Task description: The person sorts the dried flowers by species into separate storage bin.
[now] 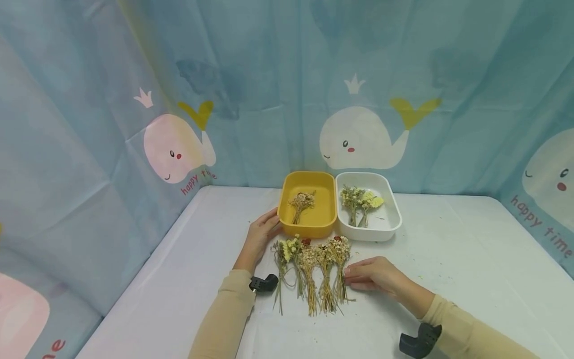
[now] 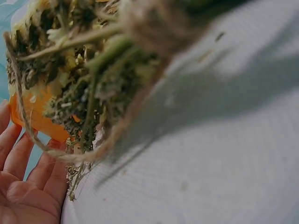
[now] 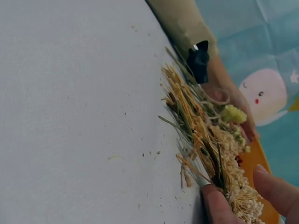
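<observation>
A: Left hand (image 1: pixel 260 236) — state?
B: Released. Fingers extended, touching the outer left wall of the yellow box (image 1: pixel 309 231); palm and straight fingers show in the left wrist view.
A: And the right hand (image 1: pixel 375 274)?
B: Unclenched too. Fingertips touch the stems of the rightmost bundle (image 1: pixel 339 257); the right wrist view shows the thumb spread apart from the fingers.
A: Position of that bundle?
B: On the white desk (image 1: pixel 457 234), right end of a row of five dried-flower bundles in front of the two boxes, heads towards the boxes, stems towards the person. It has pale heads and a dark red bloom.
A: Remaining four, left to right?
B: A grey-green bundle (image 1: pixel 280 259), a yellow-flowered bundle (image 1: pixel 292 249), then two pale-headed bundles (image 1: pixel 308 259). (Twine (image 2: pixel 77 157) loops large and blurred across the left wrist view.)
A: Box contents?
B: One brownish bundle (image 1: pixel 302 202) lies in the yellow box. The white box (image 1: pixel 375 234), just beside it on the right, holds two bundles with yellow blooms (image 1: pixel 360 199).
A: Surroundings?
B: Dry crumbs (image 3: pixel 152 153) on the desk; behind — a blue whale-print curtain (image 1: pixel 278 134).
</observation>
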Available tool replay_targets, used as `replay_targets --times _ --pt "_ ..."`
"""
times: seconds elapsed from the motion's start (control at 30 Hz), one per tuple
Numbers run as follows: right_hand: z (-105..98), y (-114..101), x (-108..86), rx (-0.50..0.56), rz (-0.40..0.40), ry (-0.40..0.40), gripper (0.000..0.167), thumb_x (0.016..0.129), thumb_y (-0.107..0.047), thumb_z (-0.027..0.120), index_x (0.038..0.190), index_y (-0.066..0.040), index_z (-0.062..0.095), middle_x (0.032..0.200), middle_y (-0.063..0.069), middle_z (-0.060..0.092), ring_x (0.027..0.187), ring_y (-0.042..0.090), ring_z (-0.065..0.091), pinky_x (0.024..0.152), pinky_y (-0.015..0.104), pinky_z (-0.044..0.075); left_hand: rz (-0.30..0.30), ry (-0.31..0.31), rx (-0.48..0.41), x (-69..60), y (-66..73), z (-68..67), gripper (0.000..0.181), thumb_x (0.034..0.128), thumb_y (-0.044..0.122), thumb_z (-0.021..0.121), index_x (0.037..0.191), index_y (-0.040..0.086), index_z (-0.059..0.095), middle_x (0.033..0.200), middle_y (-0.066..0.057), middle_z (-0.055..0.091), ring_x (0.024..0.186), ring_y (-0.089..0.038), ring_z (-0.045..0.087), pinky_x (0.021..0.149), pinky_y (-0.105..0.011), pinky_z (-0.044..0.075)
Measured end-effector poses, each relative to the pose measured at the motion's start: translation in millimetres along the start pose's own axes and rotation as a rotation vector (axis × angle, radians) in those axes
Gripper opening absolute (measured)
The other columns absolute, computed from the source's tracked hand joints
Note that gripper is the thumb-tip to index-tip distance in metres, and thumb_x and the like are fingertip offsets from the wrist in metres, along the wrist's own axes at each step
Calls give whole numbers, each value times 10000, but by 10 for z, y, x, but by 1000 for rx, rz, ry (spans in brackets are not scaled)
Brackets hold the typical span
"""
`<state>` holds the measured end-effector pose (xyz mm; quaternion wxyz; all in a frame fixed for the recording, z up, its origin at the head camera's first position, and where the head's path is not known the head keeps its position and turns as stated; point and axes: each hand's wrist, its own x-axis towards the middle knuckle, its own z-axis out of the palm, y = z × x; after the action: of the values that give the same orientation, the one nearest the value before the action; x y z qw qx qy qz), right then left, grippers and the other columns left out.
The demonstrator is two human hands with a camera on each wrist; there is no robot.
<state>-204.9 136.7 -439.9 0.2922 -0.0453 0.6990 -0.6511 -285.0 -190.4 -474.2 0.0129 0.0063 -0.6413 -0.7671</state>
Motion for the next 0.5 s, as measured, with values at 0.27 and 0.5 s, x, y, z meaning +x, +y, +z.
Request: replay_targets --times 0.27,0.5 --pt "134 44 35 57 51 38 366 904 -111 714 1179 121 644 930 41 756 855 133 733 845 308 640 -6 27 11 -24 0 -3 452 1011 199 590 1446 95 523 1489 -115 524 1332 -314 547 1125 -411 488" --pt "172 65 54 66 54 79 463 908 -70 701 1277 169 557 943 31 743 815 117 724 819 287 643 -9 5 11 -16 16 10 463 1011 232 595 1450 110 521 1491 -83 526 1353 -273 532 1132 -389 484"
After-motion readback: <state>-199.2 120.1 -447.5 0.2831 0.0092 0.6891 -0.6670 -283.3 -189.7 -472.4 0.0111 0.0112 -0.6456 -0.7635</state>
